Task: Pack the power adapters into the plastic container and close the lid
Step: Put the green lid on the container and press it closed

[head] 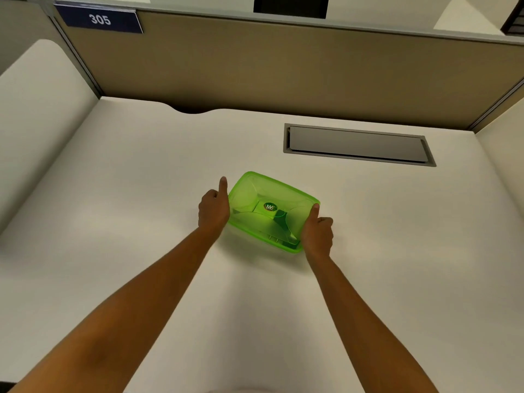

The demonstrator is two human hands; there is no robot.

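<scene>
A translucent green plastic container [272, 211] sits on the white desk, its lid on top with a round sticker in the middle. Through the lid I make out the shapes of power adapters [279, 225] inside. My left hand [213, 207] presses against the container's left end, thumb pointing up along the edge. My right hand [317, 232] grips the near right corner, thumb resting on the lid's rim. Both hands touch the container from opposite sides.
The white desk [141, 222] is bordered by tan cubicle partitions at the back and sides. A grey cable hatch [357, 144] is set into the desk behind and right of the container. A sign reading 305 [99, 19] hangs at top left.
</scene>
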